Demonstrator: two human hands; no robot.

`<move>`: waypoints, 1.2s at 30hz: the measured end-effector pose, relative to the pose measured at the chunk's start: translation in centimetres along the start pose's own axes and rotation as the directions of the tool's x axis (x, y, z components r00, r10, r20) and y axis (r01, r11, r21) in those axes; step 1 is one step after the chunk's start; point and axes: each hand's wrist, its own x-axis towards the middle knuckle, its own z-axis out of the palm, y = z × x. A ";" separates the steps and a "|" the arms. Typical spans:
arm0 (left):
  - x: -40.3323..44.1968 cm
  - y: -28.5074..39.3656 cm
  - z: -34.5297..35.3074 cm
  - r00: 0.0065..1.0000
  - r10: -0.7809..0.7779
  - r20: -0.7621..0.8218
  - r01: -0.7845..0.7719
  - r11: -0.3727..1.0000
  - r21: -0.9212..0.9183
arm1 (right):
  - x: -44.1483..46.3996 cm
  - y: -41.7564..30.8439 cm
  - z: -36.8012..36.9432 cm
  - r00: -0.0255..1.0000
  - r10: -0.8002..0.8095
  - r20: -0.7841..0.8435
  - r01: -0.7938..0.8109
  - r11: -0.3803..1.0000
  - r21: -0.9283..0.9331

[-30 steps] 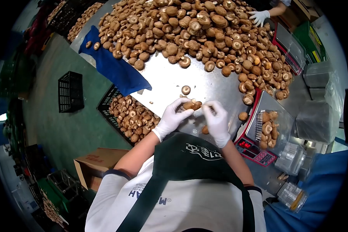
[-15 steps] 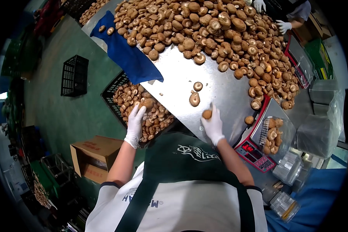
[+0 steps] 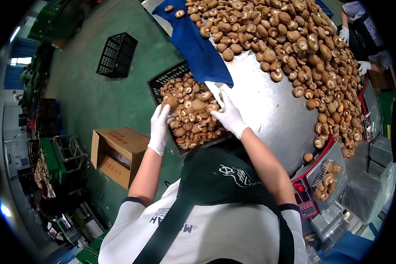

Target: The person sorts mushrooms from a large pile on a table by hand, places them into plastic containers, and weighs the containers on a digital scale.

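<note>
My left hand [image 3: 159, 127], in a white glove, is closed on a brown shiitake mushroom [image 3: 170, 101] above the left side of a black plastic crate [image 3: 155, 89]. The crate holds many small shiitake mushrooms [image 3: 192, 118]. Over the crate's right side is my gloved right hand [image 3: 230, 118], its fingers spread. Near those fingertips lies a pale-stemmed mushroom [image 3: 212, 107], and I see no grip on it. A large heap of shiitake mushrooms [image 3: 290, 39] covers the far part of the metal table [image 3: 268, 114].
A blue cloth [image 3: 200, 53] hangs over the table's left edge. At right, a red scale [image 3: 306, 198] carries a clear tray of mushrooms [image 3: 328, 181]. A cardboard box [image 3: 119, 154] and another black crate [image 3: 117, 55] stand on the floor. A co-worker's gloved hand [image 3: 364, 67] is across the table.
My right hand has gone from the table to over the crate; the mushroom it held is no longer in its grasp. Two mushrooms have left the bare tabletop. The view has turned left.
</note>
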 end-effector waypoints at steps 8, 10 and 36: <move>-4.0 -4.3 12.0 0.734 -0.237 0.636 0.079 0.961 0.267 | -11.8 -0.2 -4.2 0.838 -0.369 -0.401 0.382 0.923 -0.052; -6.5 -4.8 15.9 0.602 -0.334 0.725 0.122 0.936 0.330 | -16.0 0.2 -6.3 0.876 -0.161 -0.455 0.236 0.965 0.114; -13.2 -5.4 30.5 0.354 -0.295 0.888 -0.312 0.857 0.410 | -49.3 12.9 -19.2 -0.240 0.452 -0.859 0.140 0.892 0.431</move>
